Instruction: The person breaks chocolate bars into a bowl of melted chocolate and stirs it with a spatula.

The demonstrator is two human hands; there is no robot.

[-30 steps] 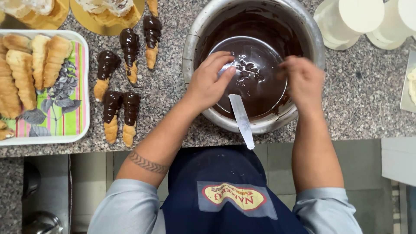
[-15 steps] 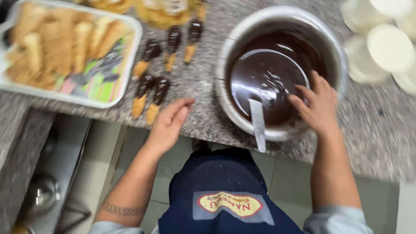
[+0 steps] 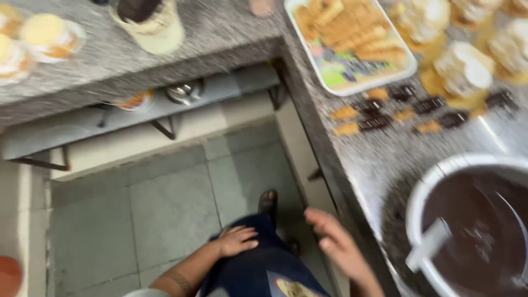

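Both hands open, empty. Left hand flat on apron. Right hand beside counter edge, near chocolate bowl.

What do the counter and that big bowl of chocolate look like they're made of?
The counter looks like polished speckled grey stone, probably granite: mottled grain and soft glare. The bowl seems to be shiny metal, likely steel, judging by its pale reflective rim, though the blur leaves that open.
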